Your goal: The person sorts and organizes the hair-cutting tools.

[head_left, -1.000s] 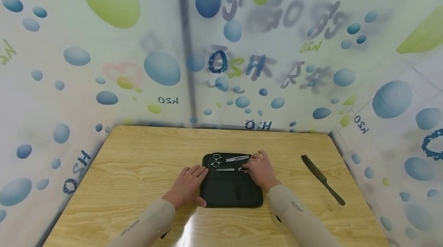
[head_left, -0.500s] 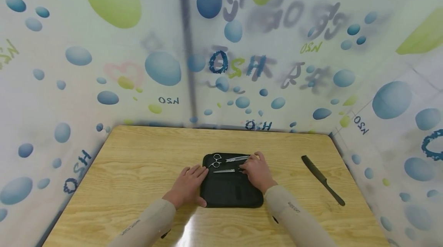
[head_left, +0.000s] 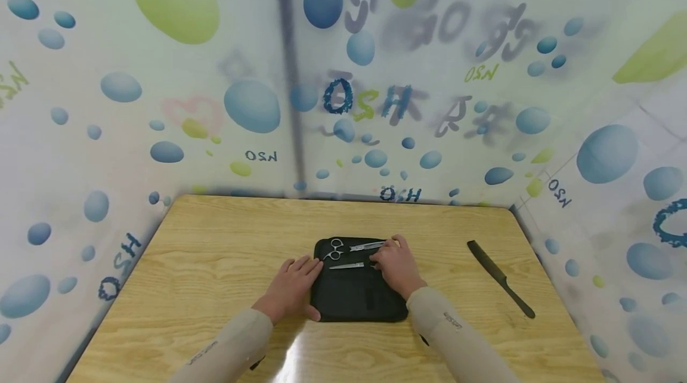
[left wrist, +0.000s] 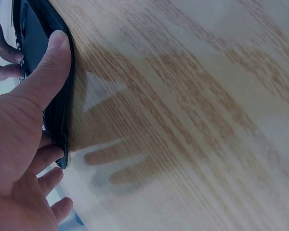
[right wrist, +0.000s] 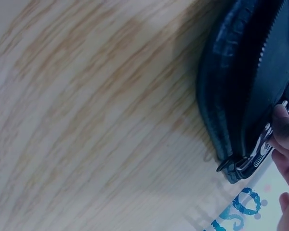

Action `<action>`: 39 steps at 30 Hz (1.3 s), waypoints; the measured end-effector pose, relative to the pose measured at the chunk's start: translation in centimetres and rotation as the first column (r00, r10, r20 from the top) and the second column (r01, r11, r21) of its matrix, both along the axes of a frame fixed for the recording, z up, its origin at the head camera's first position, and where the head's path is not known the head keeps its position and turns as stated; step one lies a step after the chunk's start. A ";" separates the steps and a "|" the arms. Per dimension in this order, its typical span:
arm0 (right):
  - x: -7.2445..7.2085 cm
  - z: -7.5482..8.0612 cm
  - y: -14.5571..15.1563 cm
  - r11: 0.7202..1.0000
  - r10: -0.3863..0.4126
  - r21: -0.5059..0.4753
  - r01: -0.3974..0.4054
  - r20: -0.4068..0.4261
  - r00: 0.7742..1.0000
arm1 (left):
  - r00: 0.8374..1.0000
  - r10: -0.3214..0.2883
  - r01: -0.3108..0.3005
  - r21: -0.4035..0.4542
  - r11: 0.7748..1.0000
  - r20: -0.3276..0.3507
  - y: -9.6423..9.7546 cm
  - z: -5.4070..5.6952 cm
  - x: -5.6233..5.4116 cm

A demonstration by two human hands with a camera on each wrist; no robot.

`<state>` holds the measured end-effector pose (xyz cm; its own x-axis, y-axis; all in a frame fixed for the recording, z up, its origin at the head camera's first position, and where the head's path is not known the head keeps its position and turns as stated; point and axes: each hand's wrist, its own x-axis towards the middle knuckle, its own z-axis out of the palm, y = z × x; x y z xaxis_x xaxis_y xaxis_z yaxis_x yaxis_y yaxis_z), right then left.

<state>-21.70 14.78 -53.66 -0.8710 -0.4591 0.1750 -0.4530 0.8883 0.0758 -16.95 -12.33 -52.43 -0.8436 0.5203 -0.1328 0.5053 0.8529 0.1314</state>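
The left hand point(head_left: 290, 287) lies palm down with its thumb set wide of fairly straight fingers, pressing the 9 o'clock edge of a black, smooth, leather-like zip case point(head_left: 343, 302) with rounded corners, flat at the person's 12 o'clock. The right hand point(head_left: 396, 263) bends over the case's 2 o'clock side, thumb and fingers pinching the handle end of the lower silver metal scissors point(head_left: 346, 266); their slim blades run along the 3-to-9 o'clock line, tips toward 9. Just beyond, the upper silver metal scissors point(head_left: 367, 246) lie the opposite way, ring handles toward 9 and blades toward 3. Beige sleeves point(head_left: 451, 329) reach in from 7 and 5 o'clock. Well apart at 3 o'clock, a dark, long-handled comb point(head_left: 489, 265) slants from 10 to 4 on the pale wood-grained table point(head_left: 214, 252).
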 end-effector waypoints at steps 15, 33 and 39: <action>0.2 0.0 -0.8 0.999 -0.012 0.030 0.012 -0.027 1.000 | 1.000 0.010 -0.010 -0.009 1.000 0.011 0.1 0.0 0.0; 0.3 0.2 -1.6 0.998 -0.044 0.042 0.044 -0.006 0.999 | 0.999 0.025 -0.025 -0.028 0.999 0.023 0.1 -0.1 -0.1; 0.3 0.2 -1.7 0.997 -0.053 0.057 0.054 -0.007 0.999 | 1.000 0.025 -0.024 -0.034 0.999 0.018 0.1 -0.3 -0.2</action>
<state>-21.39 13.12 -53.51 -0.8936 -0.4214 0.1547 -0.4045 0.9053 0.1296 -17.14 -12.19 -52.68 -0.8534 0.4943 -0.1656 0.4817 0.8691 0.1118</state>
